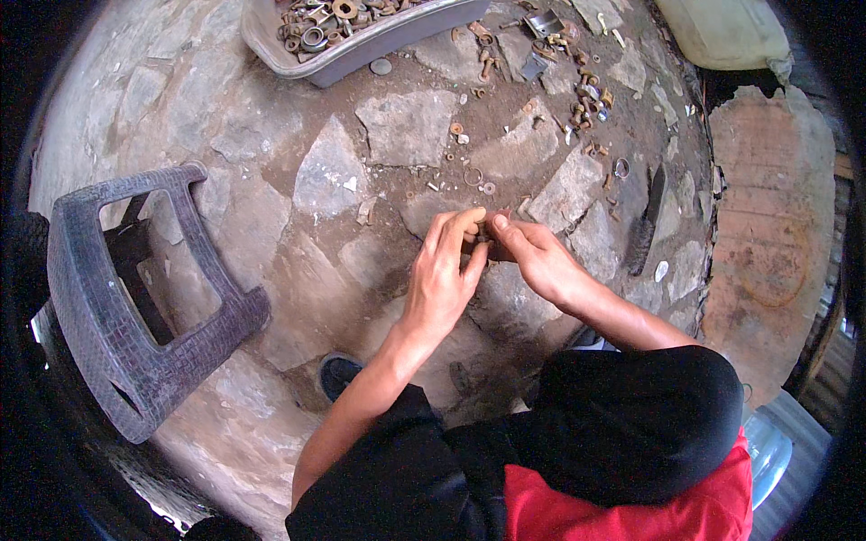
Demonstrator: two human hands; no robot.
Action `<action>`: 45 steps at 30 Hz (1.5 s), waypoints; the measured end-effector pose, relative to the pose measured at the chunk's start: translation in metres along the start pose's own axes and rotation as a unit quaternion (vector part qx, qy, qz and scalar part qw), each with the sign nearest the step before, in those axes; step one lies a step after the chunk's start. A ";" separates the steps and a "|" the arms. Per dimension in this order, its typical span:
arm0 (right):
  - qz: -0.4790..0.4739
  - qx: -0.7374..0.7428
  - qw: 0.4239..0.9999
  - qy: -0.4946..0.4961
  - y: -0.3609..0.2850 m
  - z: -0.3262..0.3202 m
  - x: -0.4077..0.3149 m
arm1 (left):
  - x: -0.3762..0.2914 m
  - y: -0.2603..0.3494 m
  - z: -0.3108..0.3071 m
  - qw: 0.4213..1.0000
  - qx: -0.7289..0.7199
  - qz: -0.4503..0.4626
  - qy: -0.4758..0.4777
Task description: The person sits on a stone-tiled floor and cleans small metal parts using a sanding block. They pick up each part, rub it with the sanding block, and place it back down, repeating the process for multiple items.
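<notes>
Over the stone floor, the fingertips of both hands meet at a small dark metal part (pixel 483 234), mostly hidden by the fingers. My left hand (pixel 440 260) pinches it from the left with thumb and forefinger. On the other side, my right hand (pixel 534 253) grips a reddish-brown piece (pixel 499 251) against it, thumb on top; I cannot tell what this piece is. Beyond the hands, a thin metal ring (pixel 473 176) and a small washer (pixel 488 188) lie on the ground.
A grey plastic tub (pixel 379 57) of rusty nuts, bolts and rings stands ahead. Loose hardware (pixel 587 101) lies scattered at the far right. A broken plastic chair part (pixel 159 351) rests left. At right are a rusty sheet (pixel 764 257) and a plastic jerrycan (pixel 727 34).
</notes>
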State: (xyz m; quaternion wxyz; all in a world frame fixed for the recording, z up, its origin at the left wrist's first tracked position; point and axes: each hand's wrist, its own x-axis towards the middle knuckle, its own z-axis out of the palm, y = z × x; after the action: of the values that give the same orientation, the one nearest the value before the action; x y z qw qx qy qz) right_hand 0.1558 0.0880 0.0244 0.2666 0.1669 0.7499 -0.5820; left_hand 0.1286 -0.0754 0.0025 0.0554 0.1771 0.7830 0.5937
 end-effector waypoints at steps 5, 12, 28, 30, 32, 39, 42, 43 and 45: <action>0.005 0.006 1.000 0.023 0.008 0.003 0.000 | 0.003 -0.009 -0.007 1.000 0.003 -0.026 -0.013; 0.032 0.058 0.998 0.000 0.005 0.001 -0.002 | 0.002 -0.011 -0.010 0.995 0.087 0.046 -0.003; 0.036 -0.013 0.999 -0.026 -0.035 -0.002 -0.018 | -0.001 -0.002 -0.013 0.992 0.111 0.039 0.044; 0.033 -0.015 0.999 -0.019 -0.036 -0.002 -0.019 | 0.000 0.004 -0.011 0.991 0.113 0.058 0.040; 0.051 -0.036 0.998 -0.020 -0.039 -0.008 -0.019 | 0.002 0.010 -0.011 0.988 0.120 0.078 0.049; -0.119 -0.013 0.990 0.080 -0.031 -0.007 -0.015 | -0.008 -0.002 -0.002 0.968 -0.231 -0.076 0.054; -0.170 -0.026 0.984 0.053 -0.023 -0.006 -0.009 | -0.007 -0.003 -0.002 0.976 -0.206 -0.052 0.043; -0.142 0.010 0.989 0.041 -0.026 -0.006 -0.011 | -0.006 -0.002 -0.004 0.989 -0.136 -0.014 0.047; -0.084 0.083 0.993 0.014 -0.031 -0.003 -0.014 | 0.000 0.007 -0.010 0.997 0.007 0.058 0.053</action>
State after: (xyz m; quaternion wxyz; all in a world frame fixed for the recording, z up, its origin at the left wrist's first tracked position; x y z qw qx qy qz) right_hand 0.1490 0.0837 0.0570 0.1917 0.1333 0.7140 -0.6601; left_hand 0.1271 -0.0827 0.0119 -0.0225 0.1909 0.7774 0.5989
